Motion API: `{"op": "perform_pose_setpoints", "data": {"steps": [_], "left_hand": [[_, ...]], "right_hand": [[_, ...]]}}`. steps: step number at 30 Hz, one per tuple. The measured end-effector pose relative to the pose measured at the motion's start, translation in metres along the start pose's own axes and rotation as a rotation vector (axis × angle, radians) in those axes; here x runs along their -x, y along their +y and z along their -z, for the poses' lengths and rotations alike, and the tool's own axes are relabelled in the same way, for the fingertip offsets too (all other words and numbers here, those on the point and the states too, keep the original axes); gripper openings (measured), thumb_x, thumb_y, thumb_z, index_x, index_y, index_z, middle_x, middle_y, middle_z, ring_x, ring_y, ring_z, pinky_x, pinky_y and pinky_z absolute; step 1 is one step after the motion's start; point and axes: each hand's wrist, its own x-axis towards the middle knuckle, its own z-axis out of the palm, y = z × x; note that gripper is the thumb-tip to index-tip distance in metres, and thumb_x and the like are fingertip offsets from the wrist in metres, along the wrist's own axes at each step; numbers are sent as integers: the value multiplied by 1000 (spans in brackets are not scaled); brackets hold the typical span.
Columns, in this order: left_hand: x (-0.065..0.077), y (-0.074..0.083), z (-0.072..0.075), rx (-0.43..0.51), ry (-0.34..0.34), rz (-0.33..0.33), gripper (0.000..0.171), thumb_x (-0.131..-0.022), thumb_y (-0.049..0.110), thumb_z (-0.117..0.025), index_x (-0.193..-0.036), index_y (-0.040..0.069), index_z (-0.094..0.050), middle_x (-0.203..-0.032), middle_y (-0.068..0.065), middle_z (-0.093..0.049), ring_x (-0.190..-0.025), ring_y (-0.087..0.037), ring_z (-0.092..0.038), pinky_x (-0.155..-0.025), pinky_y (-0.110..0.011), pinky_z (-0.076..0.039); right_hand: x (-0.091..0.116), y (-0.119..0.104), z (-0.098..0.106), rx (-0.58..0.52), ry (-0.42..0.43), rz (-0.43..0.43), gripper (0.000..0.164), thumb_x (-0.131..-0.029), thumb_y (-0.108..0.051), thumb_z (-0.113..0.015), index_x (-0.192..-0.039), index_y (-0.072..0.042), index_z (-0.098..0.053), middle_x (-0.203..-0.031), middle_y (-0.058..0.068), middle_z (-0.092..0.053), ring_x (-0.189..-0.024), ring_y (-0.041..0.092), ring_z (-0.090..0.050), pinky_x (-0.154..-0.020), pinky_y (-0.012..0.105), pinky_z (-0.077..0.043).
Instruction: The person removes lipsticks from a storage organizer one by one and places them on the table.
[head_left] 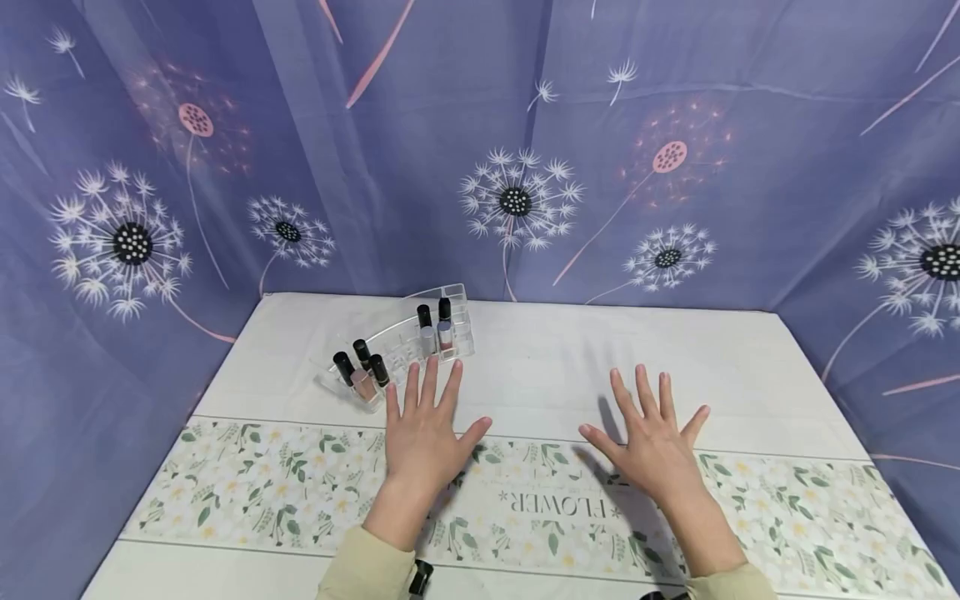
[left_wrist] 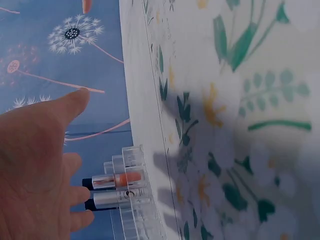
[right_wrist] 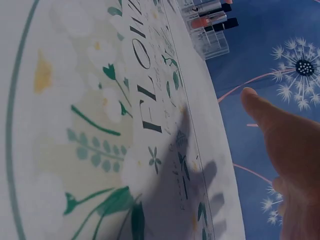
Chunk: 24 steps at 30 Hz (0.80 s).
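Note:
My left hand (head_left: 423, 446) is held over the table with its fingers spread, empty, its fingertips overlapping the front of a clear plastic stepped organizer (head_left: 466, 329) in the head view. Several lip gloss tubes with black caps stand in that organizer: a cluster at its left end, including a pinkish tube (head_left: 363, 384), and a pair by its right end, one with a reddish lower part (head_left: 446, 336). The left wrist view shows an orange-red tube (left_wrist: 131, 177) beside a silvery one (left_wrist: 112, 199). Fingers splayed, my right hand (head_left: 658, 457) hovers empty above the table, casting a shadow.
A white cloth with a flowered band (head_left: 262, 483) and the printed word FLOWER (head_left: 558, 505) covers the table. Purple-blue curtains with dandelion prints (head_left: 517, 200) stand along the back and both sides, right at the table's edges.

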Motion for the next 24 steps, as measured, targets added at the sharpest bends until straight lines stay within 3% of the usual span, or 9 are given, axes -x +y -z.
{"op": "perform_pose_setpoints", "data": {"steps": [10,24], "left_hand": [[4,-16,6,-33,25,-18,90,-101,72,-55,-172,25,-25,-178,-13,-17,-165,-38,-12,-131,-64,-11],[10,-33,24,-91,75,-62,93,-100,74,-56,-172,23,-26,-178,-14,-18,-164,-37,-15,-131,-62,-10]], "right_hand": [[-1,-1,3,0,-8,15,101,-98,-75,-58,-173,-19,-18,-177,24,-8,-161,51,9,-107,91,14],[-5,-3,7,-8,-4,37,101,-98,-74,-58,-173,-18,-20,-177,24,-9,-161,51,7,-108,90,14]]}}
